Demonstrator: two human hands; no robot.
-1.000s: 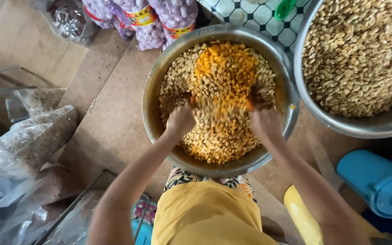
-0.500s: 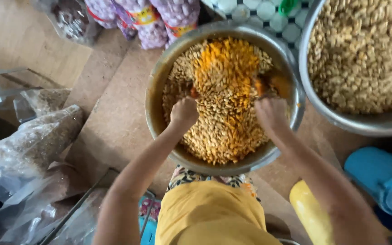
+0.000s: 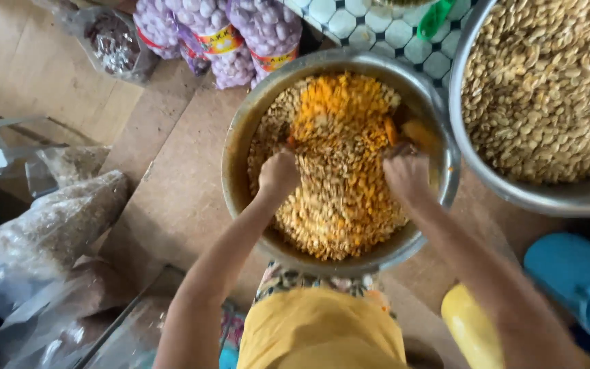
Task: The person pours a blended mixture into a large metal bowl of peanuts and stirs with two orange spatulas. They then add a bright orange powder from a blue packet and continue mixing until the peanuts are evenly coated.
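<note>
Inside the round metal bowl (image 3: 237,147) lies a heap of small pale seeds (image 3: 339,198), dusted bright orange near the far rim. Both hands dig into that heap from the near side: the left hand (image 3: 278,174) is curled into a loose fist on the seeds, the right hand (image 3: 405,176) bent with fingers buried. Right of the bowl, touching it, stands a second metal bowl (image 3: 513,195) of plain seeds. Beyond the bowl lie net bags of garlic (image 3: 240,34); to its left, clear plastic bags (image 3: 49,225).
</note>
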